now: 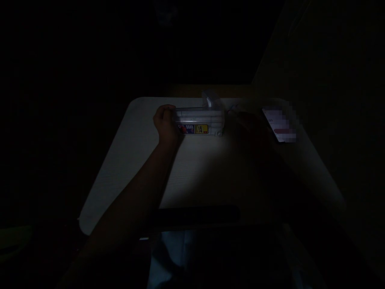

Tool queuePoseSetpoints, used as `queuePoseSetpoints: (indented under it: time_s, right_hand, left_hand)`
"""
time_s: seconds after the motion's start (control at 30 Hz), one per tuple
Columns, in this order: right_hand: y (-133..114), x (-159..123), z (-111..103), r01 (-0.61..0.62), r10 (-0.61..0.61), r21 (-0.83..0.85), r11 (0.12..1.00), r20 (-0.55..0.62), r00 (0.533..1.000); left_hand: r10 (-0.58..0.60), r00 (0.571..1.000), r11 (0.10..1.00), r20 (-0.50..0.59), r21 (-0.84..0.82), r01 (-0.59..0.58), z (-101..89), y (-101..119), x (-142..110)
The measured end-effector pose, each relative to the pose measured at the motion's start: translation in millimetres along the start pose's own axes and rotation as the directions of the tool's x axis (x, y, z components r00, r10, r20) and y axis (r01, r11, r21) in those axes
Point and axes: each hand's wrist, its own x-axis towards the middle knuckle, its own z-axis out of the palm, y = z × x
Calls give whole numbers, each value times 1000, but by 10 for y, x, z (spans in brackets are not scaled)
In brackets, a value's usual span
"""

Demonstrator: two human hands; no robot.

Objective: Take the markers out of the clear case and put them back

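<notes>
Clear plastic, the rectangular labelled box [197, 119] at the white desk's [128, 136] far middle looks light, stiff, slippery; its ends suit gripping. The left hand [165, 123] clasps its left end; the shadowed right hand's [248, 119] state is unclear.

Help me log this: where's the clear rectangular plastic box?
In the head view, the box is near the far edge of the white tabletop, left end in the left hand, left of the lit black phone.
</notes>
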Motion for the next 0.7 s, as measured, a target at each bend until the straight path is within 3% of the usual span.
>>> queuePoseSetpoints:
  time_s: [0.13, 0.27, 0.4, 0.6, 0.7]
  right_hand:
    - [-276, 9, 101, 60, -67, 133, 989, 48, 997]
    - [-329, -9, 144, 73, -86, 208, 975, 53, 995]
    - [-302, -9, 147, 25, -31, 172, 985, 32, 999]
    - [-387, 75, 237, -90, 87, 29, 996, 85, 993]
    - [-458, 103, 193, -145, 138, 45, 988, 123, 983]
  left_hand:
    - [24, 1000, 1000, -4, 20, -24, -9, 0, -1]
    - [11, 1000, 999, 3, 34, -11, -14, -12, -1]
    - [2, 1000, 1000, 31, 1, -2, -4, -19, -1]
    - [-40, 999, 999, -6, 0, 40, -4, 49, -16]
    - [-49, 999, 999, -1, -5, 49, 6, 117, -43]
